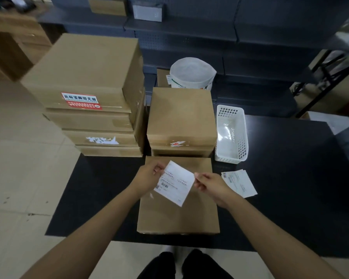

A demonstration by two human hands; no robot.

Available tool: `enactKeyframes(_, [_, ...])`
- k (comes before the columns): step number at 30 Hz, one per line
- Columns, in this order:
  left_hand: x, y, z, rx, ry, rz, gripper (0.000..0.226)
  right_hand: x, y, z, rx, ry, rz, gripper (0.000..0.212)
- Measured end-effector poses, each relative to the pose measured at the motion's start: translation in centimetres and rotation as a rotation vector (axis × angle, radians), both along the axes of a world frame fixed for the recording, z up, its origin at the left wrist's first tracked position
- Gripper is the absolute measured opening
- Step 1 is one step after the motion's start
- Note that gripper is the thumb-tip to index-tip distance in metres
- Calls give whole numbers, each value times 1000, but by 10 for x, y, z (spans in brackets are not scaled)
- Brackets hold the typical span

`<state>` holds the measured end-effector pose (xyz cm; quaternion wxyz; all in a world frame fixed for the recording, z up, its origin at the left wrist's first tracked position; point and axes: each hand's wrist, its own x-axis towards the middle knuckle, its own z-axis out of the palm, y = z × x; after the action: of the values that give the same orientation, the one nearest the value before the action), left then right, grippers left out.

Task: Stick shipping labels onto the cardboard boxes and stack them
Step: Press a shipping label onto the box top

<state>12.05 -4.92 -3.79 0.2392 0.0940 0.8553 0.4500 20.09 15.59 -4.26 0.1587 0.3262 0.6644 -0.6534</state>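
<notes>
A white shipping label (175,183) with printed text and a barcode hangs tilted above a flat cardboard box (177,216) at the near edge of the black table. My left hand (147,179) pinches the label's left edge, and my right hand (210,185) pinches its right corner. A small pile of more labels (240,182) lies on the table right of the box. Behind it stands a stack of two boxes (181,115), and to the left a taller stack of several boxes (93,93) whose top one carries a red sticker.
A white perforated plastic basket (231,133) stands on the black table (290,178) to the right of the short stack. A white bag-lined bin (191,73) sits behind the boxes. Dark shelving fills the back, and pale floor tiles lie to the left.
</notes>
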Motion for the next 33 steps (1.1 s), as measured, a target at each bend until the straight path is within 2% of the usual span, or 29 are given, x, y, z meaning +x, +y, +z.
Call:
enactKeyframes(2, [1, -4, -2, 3, -4, 4, 11, 3, -4, 1, -93, -9, -21, 27])
enactKeyframes(4, [4, -5, -2, -107, 40, -15, 16, 5, -8, 4, -187, -18, -38, 27])
enactKeyframes(6, [11, -4, 0, -355, 232, 13, 39, 6, -9, 7, -223, -15, -47, 28])
enactKeyframes(7, [16, -3, 4, -371, 350, 28, 44, 6, -11, 8, -233, 0, -53, 27])
enactKeyframes(8, [21, 0, 7, -290, 404, 18, 43, 6, -13, 9, -249, 19, -61, 26])
enactKeyframes(11, [36, 16, 17, -5, 243, -149, 26, 5, -23, 13, -352, 68, -92, 25])
enactKeyframes(15, [46, 36, 18, 73, 187, -83, 19, 7, -30, 16, -450, 106, -123, 34])
enactKeyframes(26, [50, 33, 7, -31, 278, -215, 22, 11, -34, 5, -371, 144, -108, 30])
enactKeyframes(33, [54, 31, -2, -301, 403, -355, 35, 7, -37, -15, -253, 99, -147, 19])
